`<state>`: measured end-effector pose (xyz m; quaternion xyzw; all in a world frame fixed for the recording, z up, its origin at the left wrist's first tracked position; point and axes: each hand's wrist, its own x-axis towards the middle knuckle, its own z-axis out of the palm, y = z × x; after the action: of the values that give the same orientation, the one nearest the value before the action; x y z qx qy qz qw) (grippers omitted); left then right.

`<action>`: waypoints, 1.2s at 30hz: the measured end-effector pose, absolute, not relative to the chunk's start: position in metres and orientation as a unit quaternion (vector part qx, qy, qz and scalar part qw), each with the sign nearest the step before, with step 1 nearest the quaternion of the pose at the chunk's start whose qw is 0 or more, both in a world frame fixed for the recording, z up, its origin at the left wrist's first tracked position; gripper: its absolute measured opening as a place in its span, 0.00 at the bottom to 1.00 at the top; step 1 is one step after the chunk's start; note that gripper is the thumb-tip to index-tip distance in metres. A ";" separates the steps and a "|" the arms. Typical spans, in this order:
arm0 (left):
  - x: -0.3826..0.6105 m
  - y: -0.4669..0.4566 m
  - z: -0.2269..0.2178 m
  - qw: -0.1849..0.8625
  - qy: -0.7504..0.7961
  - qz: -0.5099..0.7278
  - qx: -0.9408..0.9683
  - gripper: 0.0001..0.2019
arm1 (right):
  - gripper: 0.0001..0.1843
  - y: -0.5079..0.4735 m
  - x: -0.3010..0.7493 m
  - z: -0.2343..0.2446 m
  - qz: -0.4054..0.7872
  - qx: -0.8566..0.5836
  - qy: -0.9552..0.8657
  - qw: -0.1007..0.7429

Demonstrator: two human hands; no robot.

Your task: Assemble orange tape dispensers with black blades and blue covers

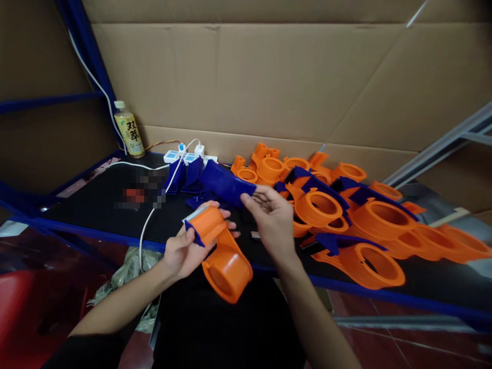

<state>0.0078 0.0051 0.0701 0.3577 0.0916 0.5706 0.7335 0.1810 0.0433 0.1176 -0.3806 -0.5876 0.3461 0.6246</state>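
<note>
My left hand point(183, 251) is closed round an orange plastic tape-dispenser body point(221, 251) with a round hub at its lower end and a small blue toothed piece at its top. It is held above the table's front edge. My right hand point(271, 215) pinches the near end of a dark blue plastic handle part point(225, 184), just right of and above the orange body. The two parts are close but apart.
A pile of orange dispenser bodies point(365, 220) and blue pieces covers the black table point(96, 205) to the right. More blue parts point(188, 177), a white power strip point(184, 155) with cables and a drink bottle point(129, 130) stand at the back left. Cardboard lines the wall.
</note>
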 end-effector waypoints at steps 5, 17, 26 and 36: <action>0.015 0.017 0.071 0.715 0.118 0.599 0.341 0.35 | 0.12 0.022 0.214 0.123 0.478 -0.358 -0.486 0.637; 0.020 0.020 0.068 0.673 0.143 0.641 0.341 0.32 | 0.22 0.021 0.221 0.109 0.619 -0.374 -0.437 0.534; 0.021 0.020 0.065 0.667 0.164 0.642 0.339 0.37 | 0.22 0.024 0.223 0.103 0.653 -0.360 -0.406 0.529; 0.021 0.022 0.066 0.672 0.159 0.647 0.322 0.34 | 0.21 0.029 0.222 0.096 0.674 -0.338 -0.391 0.527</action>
<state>0.0211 0.0221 0.0658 0.3217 0.1591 0.6474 0.6724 0.2224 0.0290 0.0960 -0.3382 -0.3908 0.6745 0.5272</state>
